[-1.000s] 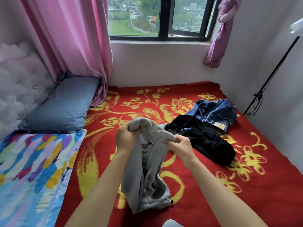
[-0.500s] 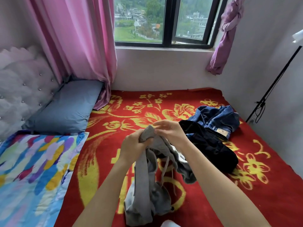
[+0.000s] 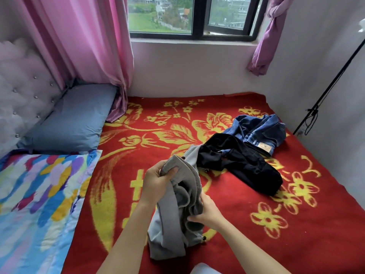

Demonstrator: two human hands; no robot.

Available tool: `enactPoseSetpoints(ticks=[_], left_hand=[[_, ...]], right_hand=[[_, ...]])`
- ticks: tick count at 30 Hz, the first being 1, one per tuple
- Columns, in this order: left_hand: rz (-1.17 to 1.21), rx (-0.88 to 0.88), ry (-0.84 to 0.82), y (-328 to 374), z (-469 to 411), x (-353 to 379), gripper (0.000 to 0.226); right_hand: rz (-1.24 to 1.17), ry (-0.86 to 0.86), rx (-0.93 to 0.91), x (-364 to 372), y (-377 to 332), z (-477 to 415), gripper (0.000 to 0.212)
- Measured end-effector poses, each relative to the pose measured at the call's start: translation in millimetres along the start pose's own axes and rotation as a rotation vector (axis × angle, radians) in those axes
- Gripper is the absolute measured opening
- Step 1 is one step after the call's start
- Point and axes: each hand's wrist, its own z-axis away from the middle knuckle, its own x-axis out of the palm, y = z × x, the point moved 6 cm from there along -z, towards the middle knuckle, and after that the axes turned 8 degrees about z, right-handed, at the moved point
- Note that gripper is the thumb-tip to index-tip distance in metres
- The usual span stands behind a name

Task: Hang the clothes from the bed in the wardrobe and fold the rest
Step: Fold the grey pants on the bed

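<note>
The bed is covered by a red blanket (image 3: pixel 246 230) patterned with yellow flowers, and it is bounded by the wall under the window (image 3: pixel 195 16). A pink curtain (image 3: pixel 85 46) is hung at the far left, and its hem is draped beside a blue pillow (image 3: pixel 71 123). A multicoloured quilt (image 3: pixel 39 194) is spread along the left edge of the blanket, just in front of the pillow. A black garment (image 3: pixel 245 165) is left crumpled right of centre, and jeans (image 3: pixel 256 129) are heaped against its far side, touching it. The grey garment (image 3: pixel 173 222) is held bunched in front of the person, nearer than the black one; its lower end is rested on the blanket, and one grey strip is stretched up to the black garment's near edge. The two hands are kept apart, each clamped on the grey cloth. The top fold is gripped by the left hand (image 3: pixel 156 184), with the thumb pressed over the fabric. The garment's right side, lower down, is gripped by the right hand (image 3: pixel 207 212), with its fingers curled into the folds.
</note>
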Motion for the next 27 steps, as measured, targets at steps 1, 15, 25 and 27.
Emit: enactPoseSetpoints(ticks=[1, 15, 25, 27], left_hand=[[0.031, 0.008, -0.003, 3.2, 1.0, 1.7, 0.023], [0.019, 0.205, 0.106, 50.0, 4.8, -16.9, 0.021], [0.228, 0.082, 0.207, 49.6, -9.6, -22.4, 0.024], [0.273, 0.132, 0.198, 74.6, -19.6, -12.6, 0.027]], right_hand=[[0.033, 0.042, 0.032, 2.9, 5.1, -1.8, 0.094], [0.127, 0.483, 0.288, -36.2, 32.9, -2.3, 0.035], [0.296, 0.716, 0.17, -200.9, -7.3, -30.4, 0.023], [0.348, 0.891, 0.043, -272.0, -42.4, -22.5, 0.024]])
